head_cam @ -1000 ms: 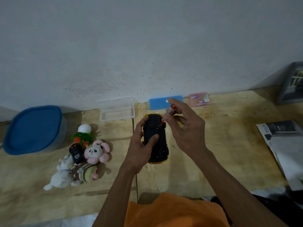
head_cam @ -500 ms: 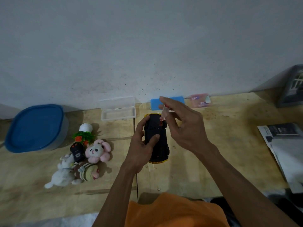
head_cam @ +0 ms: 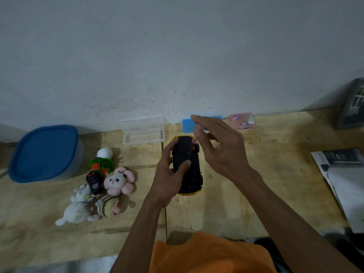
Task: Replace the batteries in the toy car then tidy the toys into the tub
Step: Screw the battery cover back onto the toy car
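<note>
Two hands are busy at the car (head_cam: 187, 166), which lies belly-up on the table (head_cam: 266, 184), its black underside facing me and yellow body showing at both ends. My left hand (head_cam: 167, 180) grasps the car, thumb pressed on the underside and fingers wrapped round its left flank. My right hand (head_cam: 220, 150) hovers just over the car's far end, pinching something small and blurred between thumb and forefinger; I take it for a battery (head_cam: 197, 128), though I cannot tell for sure.

Left of the car sit the toys (head_cam: 102, 186): plush animals, a small dark toy and a potted plastic plant, all in a heap. Further left of them stands the tub (head_cam: 46, 154), its blue lid on. Beyond the car, against the wall, lie an open clear case (head_cam: 143, 131) and a blue box (head_cam: 188, 125).

By my reckoning the battery swap is mid-way: the underside's far end looks open, and no cover is visibly back in place. Everything after that is untouched, since none of the toys are in the tub and its lid must come off first.
</note>
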### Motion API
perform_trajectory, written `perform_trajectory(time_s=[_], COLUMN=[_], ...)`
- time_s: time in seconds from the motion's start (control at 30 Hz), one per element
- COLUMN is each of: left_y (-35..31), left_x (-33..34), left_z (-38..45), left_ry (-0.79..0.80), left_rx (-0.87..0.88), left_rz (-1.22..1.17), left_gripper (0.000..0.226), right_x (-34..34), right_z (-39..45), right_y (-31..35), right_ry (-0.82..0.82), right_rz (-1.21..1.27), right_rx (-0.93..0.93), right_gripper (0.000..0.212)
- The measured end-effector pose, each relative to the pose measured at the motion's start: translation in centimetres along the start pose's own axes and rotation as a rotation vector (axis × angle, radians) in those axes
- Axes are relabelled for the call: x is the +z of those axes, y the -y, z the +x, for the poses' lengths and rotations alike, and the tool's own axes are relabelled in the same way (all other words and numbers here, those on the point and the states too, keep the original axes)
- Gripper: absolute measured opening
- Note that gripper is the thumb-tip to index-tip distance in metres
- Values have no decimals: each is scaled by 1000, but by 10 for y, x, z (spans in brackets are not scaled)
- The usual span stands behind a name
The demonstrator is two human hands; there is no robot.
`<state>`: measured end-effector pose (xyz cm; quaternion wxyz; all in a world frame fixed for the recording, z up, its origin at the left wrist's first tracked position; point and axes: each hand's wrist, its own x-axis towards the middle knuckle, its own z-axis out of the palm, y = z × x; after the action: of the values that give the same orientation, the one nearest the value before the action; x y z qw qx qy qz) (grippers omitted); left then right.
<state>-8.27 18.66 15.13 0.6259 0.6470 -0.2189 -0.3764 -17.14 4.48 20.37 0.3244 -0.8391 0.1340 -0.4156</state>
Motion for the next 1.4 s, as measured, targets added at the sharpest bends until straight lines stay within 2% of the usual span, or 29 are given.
perform_trajectory(time_s=[0.07, 0.23, 0.37, 0.53, 0.73, 0.9, 1.03, 1.4], left_y=[1, 3, 3, 4, 2, 3, 4, 8], left_x=[-2, -5, -5, -4, -5, -7, -9, -9], left_z=[1, 1, 1, 0, 1, 1, 2, 2], left_ry=[-9, -7, -7, 5, -3, -1, -8, -21], left_rx=[-15, -7, -30, -18, -27, -11, -30, 9], left_rz=[-16, 19, -19, -9, -32, -4, -14, 22], left_gripper=[64, 64, 64, 64, 64, 64, 64, 64], right_x=[0, 2, 2, 6, 7, 8, 8, 17], right_z=[-1, 1, 0, 2, -1, 2, 1, 2], right_y=[1, -2, 3, 0, 3, -1, 3, 0], right_ry=[34, -20, 25, -27, -9, -17, -3, -74], right_rz=[42, 24, 67, -17, 45, -13, 53, -69], right_rx=[23, 50, 62, 3, 58, 12, 46, 85], right_gripper=[34, 31, 33, 32, 32, 30, 31, 22])
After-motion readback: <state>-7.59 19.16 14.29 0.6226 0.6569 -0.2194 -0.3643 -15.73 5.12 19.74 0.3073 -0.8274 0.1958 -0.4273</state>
